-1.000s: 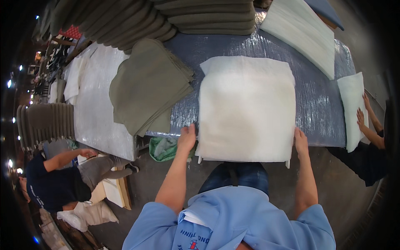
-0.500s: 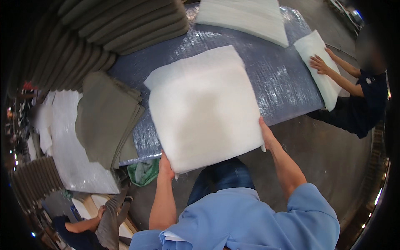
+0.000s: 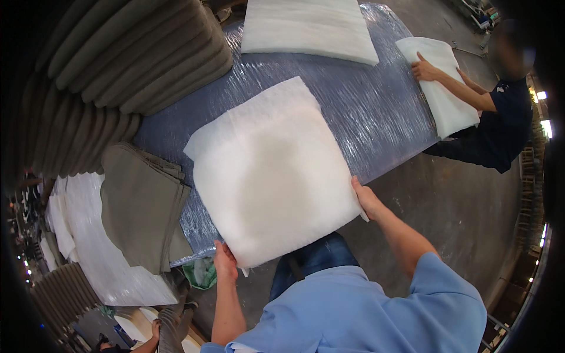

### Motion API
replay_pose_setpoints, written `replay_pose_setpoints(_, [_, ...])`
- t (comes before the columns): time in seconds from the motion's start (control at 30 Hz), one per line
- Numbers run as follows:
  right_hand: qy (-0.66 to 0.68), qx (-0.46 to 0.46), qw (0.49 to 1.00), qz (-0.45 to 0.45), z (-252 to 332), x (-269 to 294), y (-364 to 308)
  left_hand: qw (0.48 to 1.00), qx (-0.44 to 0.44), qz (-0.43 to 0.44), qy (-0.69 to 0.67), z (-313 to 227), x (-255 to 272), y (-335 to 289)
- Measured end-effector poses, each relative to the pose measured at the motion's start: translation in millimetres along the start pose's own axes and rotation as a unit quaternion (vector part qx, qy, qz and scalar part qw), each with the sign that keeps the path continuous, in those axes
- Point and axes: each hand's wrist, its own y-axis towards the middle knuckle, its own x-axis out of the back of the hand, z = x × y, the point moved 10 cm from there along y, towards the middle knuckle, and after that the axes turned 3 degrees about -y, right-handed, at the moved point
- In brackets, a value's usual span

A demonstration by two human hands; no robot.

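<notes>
A thick square white cushion [image 3: 282, 170] covered in fluffy batting lies in front of me, its near part reaching past the table edge. A shadow falls across its top. At the near left corner my left hand [image 3: 225, 262] grips the cushion's side, fingers partly hidden. My right hand [image 3: 366, 199] holds the right side close to the near right corner, its fingertips pressed against the batting. A loose flap of batting hangs by each near corner.
Blue plastic film covers the table [image 3: 376, 112]. Grey-green fabric pieces [image 3: 138, 209] lie left, below tall stacks of dark cushions [image 3: 141, 53]. A white pad [image 3: 309, 29] lies at the back. A co-worker [image 3: 506, 112] handles another white cushion [image 3: 447, 97]. A green bag [image 3: 201, 275] sits below the table edge.
The cushion and both my hands have shifted left and lower in view, and the cushion is slightly turned. My view has shifted too. The co-worker's arm has moved across their cushion.
</notes>
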Motion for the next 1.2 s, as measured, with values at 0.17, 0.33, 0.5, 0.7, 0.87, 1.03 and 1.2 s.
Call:
replay_pose_setpoints(0.17, [-0.346, -0.016, 0.937, -0.054, 96, 58, 2, 0.982, -0.034, -0.021, 0.183, -62, 23, 11])
replay_pose_setpoints(0.33, [-0.071, 0.218, 0.97, -0.086, 230, 23, 42, 0.971, -0.228, 0.049, 0.06, -164, -64, 32])
replay_pose_setpoints(0.5, [-0.16, 0.18, 0.969, -0.063, 277, -27, 88, 0.978, -0.18, -0.012, 0.105, -191, -110, 71])
replay_pose_setpoints(0.7, [-0.235, 0.13, 0.959, -0.09, 290, -51, 114, 0.963, -0.178, -0.065, 0.191, -199, -108, 105])
replay_pose_setpoints(0.87, [-0.164, 0.09, 0.981, -0.058, 277, -54, 136, 0.988, -0.077, -0.029, 0.134, -194, -118, 128])
replay_pose_setpoints(1.03, [-0.177, 0.107, 0.977, -0.054, 286, -61, 118, 0.994, -0.037, 0.017, 0.1, -193, -126, 124])
replay_pose_setpoints(1.2, [-0.197, 0.159, 0.963, -0.098, 315, -53, 51, 0.987, -0.121, 0.075, 0.078, -220, -122, 70])
